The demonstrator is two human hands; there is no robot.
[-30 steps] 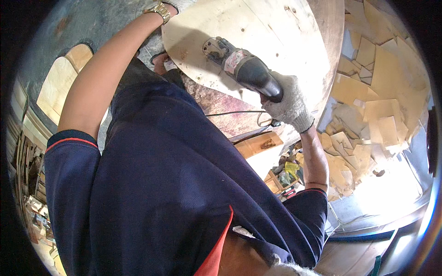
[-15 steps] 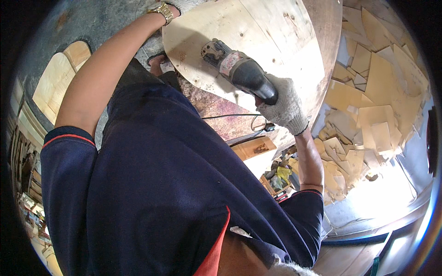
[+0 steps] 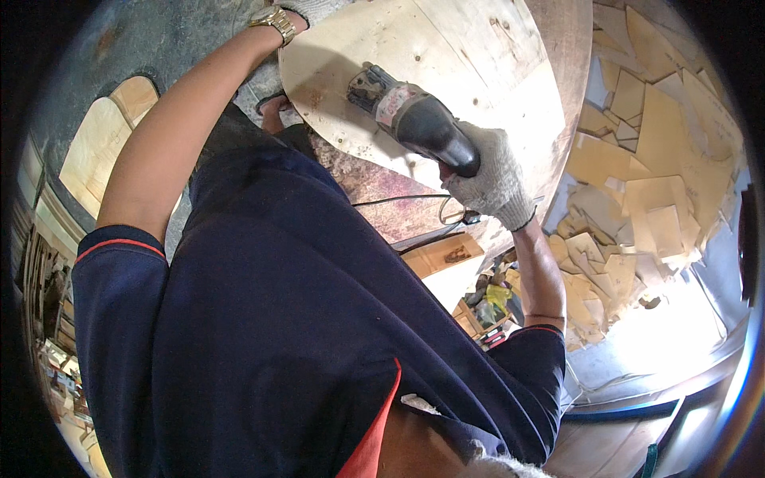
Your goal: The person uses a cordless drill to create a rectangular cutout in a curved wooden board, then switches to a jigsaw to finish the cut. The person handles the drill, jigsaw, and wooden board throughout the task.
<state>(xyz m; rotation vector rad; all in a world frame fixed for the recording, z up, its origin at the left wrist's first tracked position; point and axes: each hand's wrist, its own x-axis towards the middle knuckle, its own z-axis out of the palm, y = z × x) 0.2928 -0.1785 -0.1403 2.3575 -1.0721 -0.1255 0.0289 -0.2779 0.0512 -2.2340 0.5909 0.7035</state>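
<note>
My right hand (image 3: 492, 171), in a knitted grey-white work glove, is wrapped round the rear of a black jigsaw (image 3: 434, 131). The jigsaw's metal front end lies over a pale plywood sheet (image 3: 470, 72) with a curved edge and several small dark marks. Its blade is hidden from view. At the top edge, my left hand (image 3: 317, 9), gloved too and with a gold watch (image 3: 279, 22) at the wrist, is by the plywood's far left edge. Its fingers are cut off by the picture's rim.
A dark cable (image 3: 398, 199) trails below the plywood over a stained surface. To the right lies a heap of thin board offcuts (image 3: 661, 191). Cut plywood pieces (image 3: 94, 147) rest on the grey floor at left. A wooden box (image 3: 446, 259) stands near my right forearm.
The jigsaw and my right hand have shifted very slightly to the left over the plywood. My left hand stays at the sheet's far edge.
</note>
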